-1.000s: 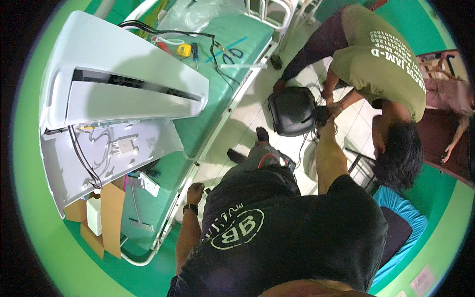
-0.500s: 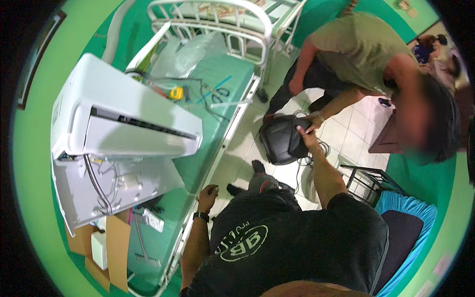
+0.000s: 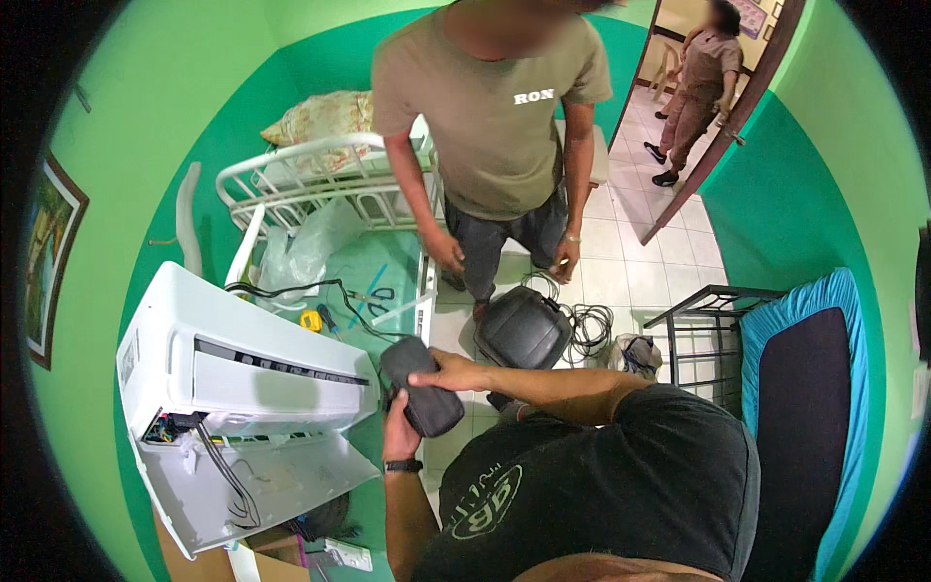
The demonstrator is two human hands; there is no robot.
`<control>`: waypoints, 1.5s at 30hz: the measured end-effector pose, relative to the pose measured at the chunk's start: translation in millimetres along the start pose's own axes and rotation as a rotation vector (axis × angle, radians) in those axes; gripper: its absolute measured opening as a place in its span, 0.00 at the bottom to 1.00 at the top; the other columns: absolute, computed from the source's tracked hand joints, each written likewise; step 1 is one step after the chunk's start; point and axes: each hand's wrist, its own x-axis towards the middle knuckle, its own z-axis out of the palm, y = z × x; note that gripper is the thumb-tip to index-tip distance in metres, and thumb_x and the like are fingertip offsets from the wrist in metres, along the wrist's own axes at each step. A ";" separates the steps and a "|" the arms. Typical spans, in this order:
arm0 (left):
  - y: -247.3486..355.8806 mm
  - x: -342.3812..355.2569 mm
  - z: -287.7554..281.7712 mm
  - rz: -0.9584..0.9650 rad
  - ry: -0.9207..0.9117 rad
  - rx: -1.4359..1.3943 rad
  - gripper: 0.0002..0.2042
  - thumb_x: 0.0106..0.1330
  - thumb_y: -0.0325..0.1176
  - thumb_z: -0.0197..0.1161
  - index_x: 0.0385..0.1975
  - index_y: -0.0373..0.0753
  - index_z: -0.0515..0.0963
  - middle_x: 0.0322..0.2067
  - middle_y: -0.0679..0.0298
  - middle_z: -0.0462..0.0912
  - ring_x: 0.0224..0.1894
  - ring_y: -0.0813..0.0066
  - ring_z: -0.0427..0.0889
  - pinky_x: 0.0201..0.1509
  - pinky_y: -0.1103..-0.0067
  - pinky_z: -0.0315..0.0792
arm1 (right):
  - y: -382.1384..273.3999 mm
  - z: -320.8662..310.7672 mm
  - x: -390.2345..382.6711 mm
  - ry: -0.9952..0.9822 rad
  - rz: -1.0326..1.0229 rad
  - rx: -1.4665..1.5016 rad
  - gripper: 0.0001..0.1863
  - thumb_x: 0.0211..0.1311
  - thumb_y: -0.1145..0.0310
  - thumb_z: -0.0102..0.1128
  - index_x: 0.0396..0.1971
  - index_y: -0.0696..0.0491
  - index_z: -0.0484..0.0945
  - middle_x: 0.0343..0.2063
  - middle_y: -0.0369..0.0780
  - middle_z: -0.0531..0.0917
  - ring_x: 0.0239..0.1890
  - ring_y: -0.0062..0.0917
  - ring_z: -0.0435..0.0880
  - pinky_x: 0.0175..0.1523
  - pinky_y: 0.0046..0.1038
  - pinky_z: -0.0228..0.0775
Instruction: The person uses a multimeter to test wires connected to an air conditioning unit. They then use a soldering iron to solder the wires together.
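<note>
A small black soft case (image 3: 427,396) is held up in front of me, over the bed's side edge. My left hand (image 3: 401,435) grips its lower left side, and my right hand (image 3: 453,371) closes on its right side with the thumb across the front. Left of my hands, a white split-type air conditioner unit (image 3: 281,376) rests on the bed with its lower cover hanging loose and wires showing. Beyond my right forearm, a black bag (image 3: 524,328) sits on the tiled floor beside coiled black cable (image 3: 590,330).
A co-worker in an olive shirt (image 3: 495,126) stands beyond the bag. The green bed (image 3: 373,257) carries a yellow tape measure (image 3: 310,320), clear plastic and cables. A black metal frame (image 3: 713,325) and a blue-edged mattress (image 3: 800,388) are at right. Another person (image 3: 703,92) stands past the door.
My right hand has left the black bag and now holds the small case with my left hand, which was empty before. The co-worker has straightened up and let go of the bag.
</note>
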 end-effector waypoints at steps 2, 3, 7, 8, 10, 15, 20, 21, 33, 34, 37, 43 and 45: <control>14.7 -21.9 1.2 0.080 0.023 0.121 0.25 0.70 0.38 0.58 0.64 0.34 0.66 0.58 0.58 0.74 0.59 0.66 0.74 0.66 0.70 0.66 | -4.4 4.5 3.5 0.004 -0.057 -0.291 0.54 0.53 0.31 0.63 0.66 0.62 0.61 0.56 0.56 0.74 0.61 0.48 0.72 0.65 0.40 0.65; 21.4 -36.2 4.0 0.088 0.064 0.202 0.25 0.70 0.37 0.58 0.64 0.33 0.65 0.58 0.58 0.74 0.59 0.66 0.74 0.66 0.70 0.67 | -11.4 13.9 -3.7 0.099 -0.159 -0.408 0.52 0.54 0.32 0.62 0.66 0.59 0.62 0.55 0.55 0.74 0.60 0.50 0.72 0.65 0.42 0.65; 35.3 -60.3 -11.8 0.217 0.051 1.029 0.28 0.67 0.34 0.61 0.65 0.31 0.63 0.55 0.54 0.76 0.57 0.65 0.75 0.61 0.70 0.70 | -57.1 50.1 -12.7 0.183 -0.773 -0.623 0.43 0.55 0.37 0.62 0.66 0.46 0.67 0.52 0.50 0.74 0.58 0.51 0.71 0.61 0.48 0.65; 38.0 -72.0 -0.4 0.221 0.059 1.047 0.24 0.65 0.34 0.63 0.59 0.32 0.69 0.51 0.52 0.78 0.52 0.62 0.79 0.57 0.68 0.72 | -59.0 60.6 -10.5 0.047 -0.782 -0.703 0.35 0.51 0.43 0.67 0.58 0.44 0.76 0.52 0.48 0.76 0.57 0.46 0.72 0.59 0.48 0.65; 33.6 -66.1 -1.8 0.204 0.104 1.108 0.15 0.65 0.36 0.64 0.44 0.32 0.76 0.43 0.52 0.81 0.46 0.56 0.81 0.54 0.66 0.73 | -43.6 68.4 15.0 0.040 -0.920 -0.658 0.22 0.43 0.54 0.72 0.38 0.50 0.84 0.48 0.47 0.78 0.51 0.46 0.74 0.55 0.46 0.67; 52.6 -102.0 -4.5 0.193 0.334 1.135 0.27 0.61 0.42 0.67 0.57 0.35 0.72 0.45 0.51 0.84 0.46 0.56 0.84 0.53 0.67 0.75 | -90.4 76.8 7.4 -0.104 -0.818 -0.508 0.30 0.50 0.66 0.73 0.55 0.53 0.76 0.51 0.47 0.76 0.56 0.42 0.74 0.63 0.38 0.66; 73.9 -129.9 6.0 0.148 0.386 1.135 0.27 0.59 0.41 0.67 0.57 0.35 0.72 0.44 0.49 0.84 0.47 0.54 0.84 0.53 0.65 0.75 | -109.0 73.0 15.2 -0.243 -0.769 -0.442 0.27 0.53 0.73 0.70 0.55 0.54 0.75 0.50 0.44 0.77 0.53 0.37 0.78 0.60 0.32 0.69; 73.7 -132.5 5.5 0.149 0.402 1.153 0.27 0.59 0.40 0.67 0.57 0.34 0.72 0.44 0.48 0.84 0.46 0.53 0.84 0.53 0.65 0.75 | -110.5 71.9 18.7 -0.271 -0.775 -0.444 0.26 0.53 0.73 0.70 0.54 0.54 0.76 0.49 0.44 0.77 0.53 0.37 0.78 0.60 0.32 0.69; 55.0 -132.9 -5.6 0.100 0.457 1.390 0.27 0.62 0.43 0.60 0.60 0.38 0.67 0.54 0.44 0.77 0.52 0.45 0.79 0.57 0.61 0.73 | -131.4 92.0 25.6 -0.416 -0.666 -0.578 0.11 0.55 0.67 0.69 0.35 0.54 0.78 0.37 0.45 0.78 0.45 0.42 0.79 0.52 0.37 0.71; 36.7 -127.1 -14.0 0.357 0.469 1.410 0.27 0.64 0.45 0.61 0.60 0.38 0.67 0.59 0.47 0.72 0.57 0.47 0.75 0.60 0.62 0.71 | -122.8 94.1 25.9 -0.452 -0.632 -0.587 0.11 0.54 0.68 0.69 0.34 0.54 0.78 0.36 0.45 0.78 0.44 0.42 0.79 0.51 0.38 0.71; -3.0 -110.5 -29.5 0.603 0.510 1.352 0.27 0.67 0.46 0.63 0.61 0.38 0.68 0.63 0.50 0.69 0.63 0.49 0.69 0.64 0.64 0.68 | -114.3 111.0 16.9 -0.489 -0.655 -0.675 0.10 0.54 0.70 0.69 0.33 0.55 0.78 0.35 0.45 0.78 0.44 0.43 0.78 0.50 0.40 0.70; -15.0 -120.9 -19.2 0.620 0.773 1.134 0.23 0.69 0.40 0.60 0.61 0.38 0.68 0.57 0.49 0.73 0.58 0.47 0.74 0.62 0.62 0.69 | -83.9 118.7 34.5 -0.423 -0.478 -0.463 0.09 0.58 0.71 0.63 0.34 0.60 0.77 0.36 0.48 0.80 0.42 0.40 0.80 0.51 0.35 0.70; 2.2 -134.2 -3.6 0.479 0.867 1.120 0.23 0.71 0.37 0.58 0.63 0.37 0.67 0.59 0.48 0.73 0.58 0.46 0.72 0.63 0.62 0.68 | -56.4 120.5 55.4 -0.293 -0.450 -0.427 0.10 0.60 0.69 0.61 0.35 0.61 0.77 0.36 0.49 0.80 0.43 0.40 0.79 0.51 0.35 0.70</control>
